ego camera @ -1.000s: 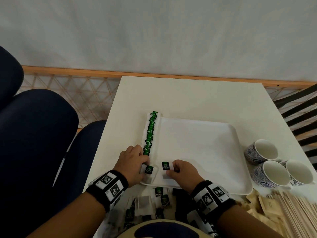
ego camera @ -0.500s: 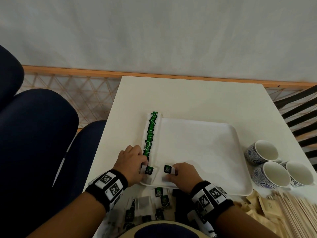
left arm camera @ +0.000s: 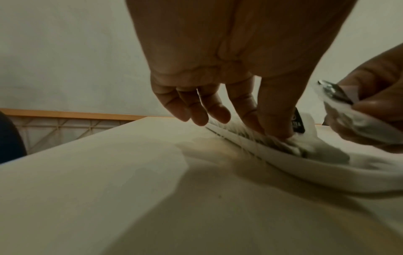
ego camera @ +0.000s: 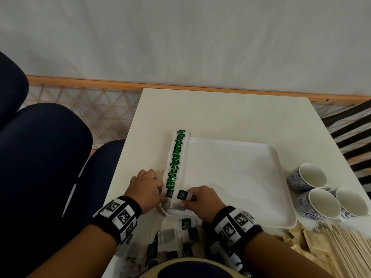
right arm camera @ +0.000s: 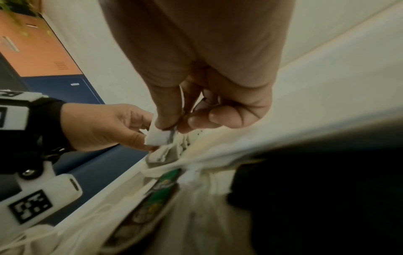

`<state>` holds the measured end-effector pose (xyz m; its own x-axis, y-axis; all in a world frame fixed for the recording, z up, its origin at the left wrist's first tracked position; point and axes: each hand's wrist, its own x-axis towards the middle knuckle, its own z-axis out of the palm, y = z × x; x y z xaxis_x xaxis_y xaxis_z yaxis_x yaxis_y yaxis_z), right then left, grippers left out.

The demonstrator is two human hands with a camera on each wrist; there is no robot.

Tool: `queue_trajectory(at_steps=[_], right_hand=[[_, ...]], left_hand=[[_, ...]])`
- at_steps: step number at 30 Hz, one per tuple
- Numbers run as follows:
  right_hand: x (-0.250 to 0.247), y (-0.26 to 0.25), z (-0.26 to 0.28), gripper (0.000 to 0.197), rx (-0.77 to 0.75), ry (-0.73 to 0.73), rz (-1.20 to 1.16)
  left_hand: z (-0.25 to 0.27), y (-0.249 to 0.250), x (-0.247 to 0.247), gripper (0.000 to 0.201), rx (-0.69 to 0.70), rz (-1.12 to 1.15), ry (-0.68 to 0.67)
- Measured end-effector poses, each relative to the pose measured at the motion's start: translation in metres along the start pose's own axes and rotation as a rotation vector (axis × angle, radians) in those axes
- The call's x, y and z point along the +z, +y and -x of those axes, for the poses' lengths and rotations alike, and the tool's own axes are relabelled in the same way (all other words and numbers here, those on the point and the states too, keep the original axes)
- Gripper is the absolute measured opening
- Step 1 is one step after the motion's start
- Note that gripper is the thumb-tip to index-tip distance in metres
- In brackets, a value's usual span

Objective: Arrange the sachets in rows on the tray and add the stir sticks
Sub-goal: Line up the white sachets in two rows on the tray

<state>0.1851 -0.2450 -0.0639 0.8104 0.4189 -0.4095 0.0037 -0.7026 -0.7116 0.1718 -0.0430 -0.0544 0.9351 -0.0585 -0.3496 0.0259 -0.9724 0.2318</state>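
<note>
A white tray lies on the table. A row of white sachets with green tags stands along its left edge. At the row's near end my left hand pinches the last sachet with thumb and forefinger; the left wrist view shows those fingertips down on it. Just to the right, my right hand pinches another sachet over the tray's near left corner, thumb and forefinger closed on its white paper. Wooden stir sticks lie at the lower right.
Several loose sachets are heaped on the table between my wrists, in front of the tray. Three blue-patterned cups stand right of the tray. Dark blue chairs are left of the table. The far table half is bare.
My right hand has carried its sachet a little to the left, closer to the near end of the row. The left hand has stayed on the last sachet.
</note>
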Motion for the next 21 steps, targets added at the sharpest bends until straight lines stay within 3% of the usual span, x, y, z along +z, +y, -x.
queue_trajectory(at_steps=[5, 11, 15, 21], right_hand=[[0.015, -0.014, -0.009, 0.037, -0.028, -0.044, 0.101], [0.019, -0.018, -0.008, 0.025, -0.038, -0.03, 0.211], [0.02, -0.02, -0.006, 0.041, -0.07, -0.04, 0.291], [0.025, -0.021, -0.007, 0.043, -0.039, -0.027, 0.276]], left_hand=[[0.001, 0.001, 0.004, 0.014, -0.043, 0.084, 0.014], [0.0, 0.003, 0.012, 0.016, -0.064, 0.147, 0.055], [-0.001, -0.001, 0.016, 0.02, -0.082, 0.183, 0.084], [0.007, -0.013, 0.016, 0.024, -0.113, 0.369, 0.121]])
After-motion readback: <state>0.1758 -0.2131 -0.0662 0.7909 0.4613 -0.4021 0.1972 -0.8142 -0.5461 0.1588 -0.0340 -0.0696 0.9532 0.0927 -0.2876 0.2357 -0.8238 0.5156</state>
